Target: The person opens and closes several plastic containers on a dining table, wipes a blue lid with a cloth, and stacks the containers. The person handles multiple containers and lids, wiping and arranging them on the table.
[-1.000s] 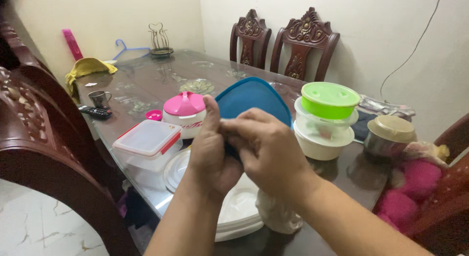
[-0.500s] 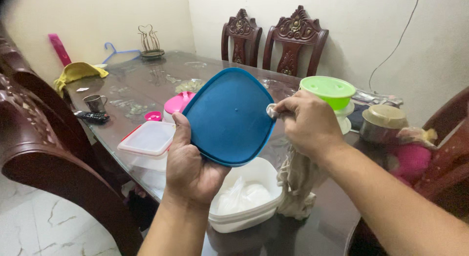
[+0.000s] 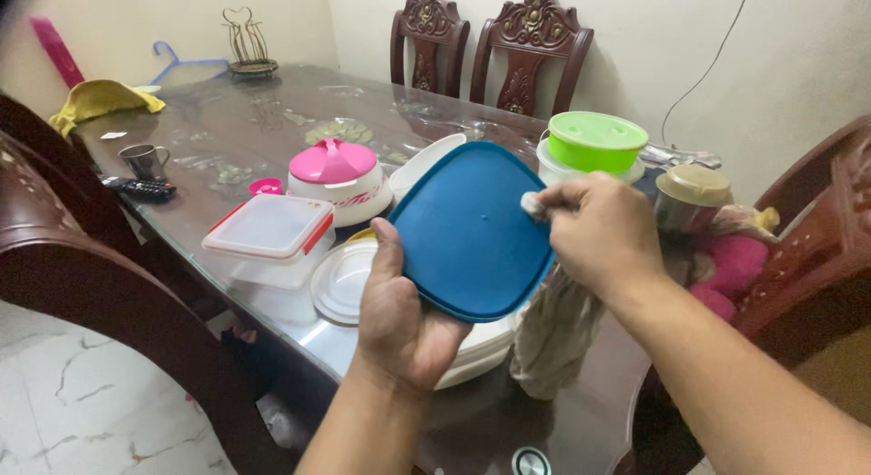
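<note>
My left hand (image 3: 399,316) grips the lower edge of a blue rounded-square lid (image 3: 472,230), held up and tilted toward me over the table. My right hand (image 3: 603,235) pinches a pale grey cloth (image 3: 553,334) and presses a bunched corner of it against the lid's right rim. The rest of the cloth hangs down below that hand. Beneath the lid a white plastic container (image 3: 481,348) stands on the glass tabletop, mostly hidden.
On the glass table (image 3: 272,139) stand a clear box with red clips (image 3: 272,235), a round clear lid (image 3: 340,280), a pink-lidded pot (image 3: 336,176), a green-lidded tub stack (image 3: 594,144), a steel jar (image 3: 689,198), a mug (image 3: 141,159) and a remote (image 3: 141,189). Carved chairs surround it.
From hands bunched together on the lid, my left hand took it alone and turned its face toward me. My right hand moved the cloth to the right rim. The view shifted.
</note>
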